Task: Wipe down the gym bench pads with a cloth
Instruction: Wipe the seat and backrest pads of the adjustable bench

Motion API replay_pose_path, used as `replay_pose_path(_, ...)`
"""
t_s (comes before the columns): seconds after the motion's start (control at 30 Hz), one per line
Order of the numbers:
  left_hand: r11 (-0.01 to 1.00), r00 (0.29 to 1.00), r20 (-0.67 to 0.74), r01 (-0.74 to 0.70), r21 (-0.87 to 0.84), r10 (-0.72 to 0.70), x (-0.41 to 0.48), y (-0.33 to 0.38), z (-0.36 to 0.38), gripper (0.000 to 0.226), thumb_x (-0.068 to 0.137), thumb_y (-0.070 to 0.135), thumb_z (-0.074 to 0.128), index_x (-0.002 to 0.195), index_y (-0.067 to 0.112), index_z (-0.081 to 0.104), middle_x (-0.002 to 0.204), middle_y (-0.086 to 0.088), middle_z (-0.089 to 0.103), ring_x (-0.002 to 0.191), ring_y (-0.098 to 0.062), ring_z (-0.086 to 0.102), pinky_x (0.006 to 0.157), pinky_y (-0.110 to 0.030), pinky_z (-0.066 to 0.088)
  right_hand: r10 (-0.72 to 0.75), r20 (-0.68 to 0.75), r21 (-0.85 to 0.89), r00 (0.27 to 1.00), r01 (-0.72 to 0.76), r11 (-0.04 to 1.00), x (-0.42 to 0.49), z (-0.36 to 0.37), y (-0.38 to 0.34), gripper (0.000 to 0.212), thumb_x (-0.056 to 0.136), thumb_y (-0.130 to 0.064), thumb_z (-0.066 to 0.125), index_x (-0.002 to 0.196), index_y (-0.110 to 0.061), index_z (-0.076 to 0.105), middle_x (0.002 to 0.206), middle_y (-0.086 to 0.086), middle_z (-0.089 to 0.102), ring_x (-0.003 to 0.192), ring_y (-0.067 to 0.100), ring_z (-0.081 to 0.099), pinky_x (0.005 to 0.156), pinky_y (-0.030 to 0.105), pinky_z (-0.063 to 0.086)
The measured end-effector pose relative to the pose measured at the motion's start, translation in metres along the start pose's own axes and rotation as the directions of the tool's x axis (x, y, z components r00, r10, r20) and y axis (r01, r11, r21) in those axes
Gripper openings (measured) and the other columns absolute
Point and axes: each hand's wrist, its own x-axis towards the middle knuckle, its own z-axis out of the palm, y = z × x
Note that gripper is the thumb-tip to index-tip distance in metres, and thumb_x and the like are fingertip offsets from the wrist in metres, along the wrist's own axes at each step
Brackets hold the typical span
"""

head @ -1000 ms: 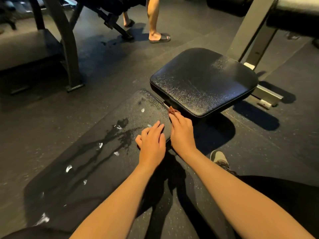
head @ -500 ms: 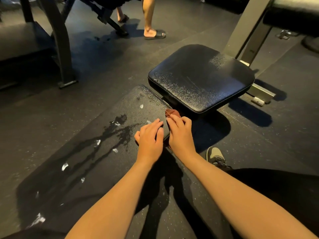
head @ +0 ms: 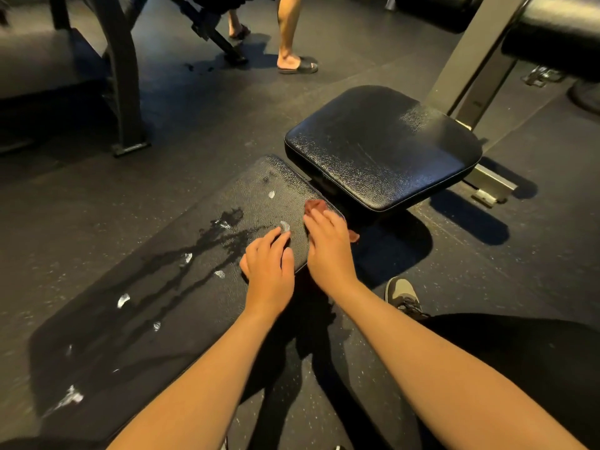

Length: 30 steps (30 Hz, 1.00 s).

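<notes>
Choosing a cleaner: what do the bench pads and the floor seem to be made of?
Long pad and seat pad: likely black vinyl or faux leather, given the pebbled grain and slight sheen. Floor: probably rubber matting, matte dark with pale flecks.

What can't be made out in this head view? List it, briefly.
Cloth: head view, mostly under the right hand; only two reddish corners show.
Long pad: head view, near end covered by the forearms and cut by the bottom edge.
White marks on it: too small to tell foam from wear.
Bystander: top edge cuts all but the legs.
</notes>
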Motion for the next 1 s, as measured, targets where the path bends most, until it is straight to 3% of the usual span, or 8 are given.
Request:
replay_pose_path(0.1, 0.998, 1.0, 0.006, 0.031, -0.056, -0.031, 0.001, -0.003, 0.002, 0.05, 0.1, 0.036, 0.032, 0.139, 0.019, 0.058, 0.147, 0.002, 0.051, 0.134, -0.019, 0.04, 0.115, -0.043, 0.027, -0.123, -0.022, 0.084, 0.992, 0.124, 0.989, -0.02, 0.008, -0.014, 0.044, 0.085, -0.01, 0.044, 0.122, -0.004, 0.067, 0.128, 0.01, 0.065, 0.124, 0.026, 0.05, 0.113, 0.041, 0.036)
replay_pose_path(0.2, 0.994, 0.998, -0.002, 0.057, -0.093, -0.057, 0.0, -0.002, 0.001, 0.052, 0.099, 0.038, 0.029, 0.138, 0.018, 0.058, 0.145, 0.002, 0.053, 0.133, -0.018, 0.042, 0.115, -0.04, 0.026, -0.184, 0.036, 0.127, 0.982, 0.178, 0.976, -0.018, 0.007, -0.011, 0.042, 0.081, 0.0, 0.054, 0.12, -0.004, 0.069, 0.125, 0.009, 0.067, 0.122, 0.028, 0.055, 0.112, 0.039, 0.038)
replay_pose_path(0.27, 0.996, 0.999, 0.005, 0.045, -0.083, -0.045, -0.002, -0.002, 0.001, 0.048, 0.1, 0.034, 0.033, 0.138, 0.019, 0.058, 0.145, 0.002, 0.053, 0.133, -0.018, 0.041, 0.115, -0.041, 0.027, -0.147, 0.027, 0.145, 0.989, 0.142, 0.979, -0.004, 0.0, 0.0, 0.043, 0.084, 0.003, 0.056, 0.125, -0.004, 0.066, 0.132, 0.009, 0.063, 0.127, 0.027, 0.051, 0.114, 0.037, 0.035)
replay_pose_path(0.4, 0.997, 0.999, 0.029, 0.037, -0.072, -0.035, -0.002, -0.001, -0.002, 0.047, 0.102, 0.033, 0.033, 0.14, 0.019, 0.057, 0.145, 0.003, 0.052, 0.135, -0.015, 0.039, 0.116, -0.042, 0.027, -0.014, 0.056, -0.033, 0.998, 0.016, 0.999, 0.016, -0.01, 0.004, 0.04, 0.1, -0.019, 0.048, 0.139, -0.012, 0.052, 0.147, 0.002, 0.048, 0.142, 0.024, 0.033, 0.117, 0.047, 0.026)
replay_pose_path(0.57, 0.986, 0.998, 0.031, 0.064, -0.157, -0.06, -0.002, -0.002, -0.005, 0.053, 0.1, 0.035, 0.026, 0.138, 0.014, 0.056, 0.141, -0.001, 0.057, 0.131, -0.017, 0.048, 0.115, -0.044, 0.031, -0.126, 0.127, 0.081, 0.984, 0.116, 0.99, -0.017, 0.004, -0.021, 0.04, 0.097, -0.012, 0.053, 0.137, -0.011, 0.056, 0.145, 0.004, 0.053, 0.142, 0.024, 0.036, 0.121, 0.042, 0.022)
replay_pose_path(0.7, 0.985, 0.997, 0.036, 0.07, -0.158, -0.065, -0.008, -0.009, -0.011, 0.051, 0.103, 0.03, 0.03, 0.142, 0.007, 0.053, 0.146, -0.008, 0.052, 0.137, -0.019, 0.043, 0.119, -0.022, 0.018, -0.19, 0.18, 0.104, 0.965, 0.174, 0.979, -0.017, 0.006, -0.019, 0.047, 0.091, -0.002, 0.057, 0.138, -0.008, 0.056, 0.146, 0.008, 0.052, 0.142, 0.026, 0.038, 0.121, 0.048, 0.025)
replay_pose_path(0.87, 0.988, 0.994, 0.062, 0.095, -0.126, -0.088, -0.012, -0.011, -0.014, 0.042, 0.107, 0.02, 0.036, 0.145, 0.007, 0.05, 0.152, -0.006, 0.046, 0.143, -0.016, 0.034, 0.116, -0.019, 0.012, -0.001, 0.156, -0.103, 0.988, 0.018, 0.995, 0.022, -0.001, -0.014, 0.05, 0.103, -0.019, 0.041, 0.152, -0.01, 0.033, 0.159, 0.007, 0.031, 0.151, 0.025, 0.019, 0.122, 0.049, 0.02)
replay_pose_path(1.0, 0.978, 0.99, 0.086, 0.125, -0.169, -0.112, -0.009, -0.011, -0.018, 0.043, 0.108, 0.023, 0.032, 0.145, 0.009, 0.05, 0.151, -0.006, 0.048, 0.141, -0.014, 0.037, 0.117, -0.024, 0.018, -0.104, 0.232, -0.128, 0.967, 0.136, 0.982, 0.016, 0.001, -0.023, 0.045, 0.103, -0.022, 0.041, 0.147, -0.013, 0.042, 0.155, 0.004, 0.038, 0.148, 0.021, 0.024, 0.122, 0.046, 0.017)
